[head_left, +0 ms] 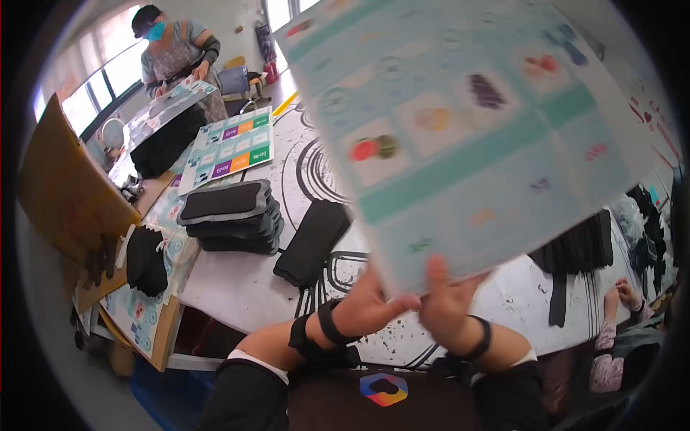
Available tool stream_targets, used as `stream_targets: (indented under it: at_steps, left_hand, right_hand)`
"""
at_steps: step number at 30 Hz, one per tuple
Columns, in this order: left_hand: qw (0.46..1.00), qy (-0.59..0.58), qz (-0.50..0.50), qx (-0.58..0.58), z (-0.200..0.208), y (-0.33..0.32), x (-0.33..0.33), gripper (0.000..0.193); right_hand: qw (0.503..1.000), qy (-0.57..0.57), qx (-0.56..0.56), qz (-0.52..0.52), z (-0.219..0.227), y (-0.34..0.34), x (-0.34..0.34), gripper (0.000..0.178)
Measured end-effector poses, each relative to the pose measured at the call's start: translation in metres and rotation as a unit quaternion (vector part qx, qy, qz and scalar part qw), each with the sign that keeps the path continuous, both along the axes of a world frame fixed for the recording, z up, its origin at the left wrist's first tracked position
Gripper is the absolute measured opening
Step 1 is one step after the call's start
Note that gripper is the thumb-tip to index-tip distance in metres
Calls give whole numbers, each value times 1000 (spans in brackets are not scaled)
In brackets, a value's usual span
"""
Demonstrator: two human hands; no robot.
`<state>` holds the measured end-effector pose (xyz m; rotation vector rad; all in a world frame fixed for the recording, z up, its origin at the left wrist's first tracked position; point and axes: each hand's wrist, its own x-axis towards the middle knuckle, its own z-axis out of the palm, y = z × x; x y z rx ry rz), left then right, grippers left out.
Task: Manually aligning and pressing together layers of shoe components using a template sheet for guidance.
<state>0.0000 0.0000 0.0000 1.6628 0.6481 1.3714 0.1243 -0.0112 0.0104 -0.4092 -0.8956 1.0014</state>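
A large light blue-green printed sheet (460,208) with fruit pictures is raised in front of me, tilted and slightly blurred. My left hand (374,305) supports its lower left corner, with the fingers behind it and the thumb stretched across toward the other hand. My right hand (447,305) grips the bottom edge, its thumb pressed on the printed face. Under the sheet's left side, a dark padded fabric piece (314,241) lies on the table. Left of that stands a stack of black and grey padded pieces (230,212).
Several colourful printed sheets (233,147) lie on the white table (223,284). Black strips (575,244) rest at the right, and a bundle of black fabric (146,262) at the left. A masked person (183,57) works across the table; another person's hands (625,294) show at right.
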Motion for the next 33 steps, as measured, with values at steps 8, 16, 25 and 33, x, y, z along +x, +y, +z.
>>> stream_targets:
  at_steps: [8,16,25,33]
  left_hand:
    - [971,-104,208,-54,23,-21,-118,48]
    - [903,-246,353,2,-24,-37,-333,55]
    - [885,-346,312,-17,-20,-11,-218,48]
    - [888,-303,347,6,-27,-59,-331,45]
  right_hand:
    - [947,153,-81,269,44,51,11,45]
    - [940,-95,-54,324,17,79,-2,59]
    - [925,-262,-30,274,1,62,-77,56]
    - [707,-528,354,-310,7,13,11,44]
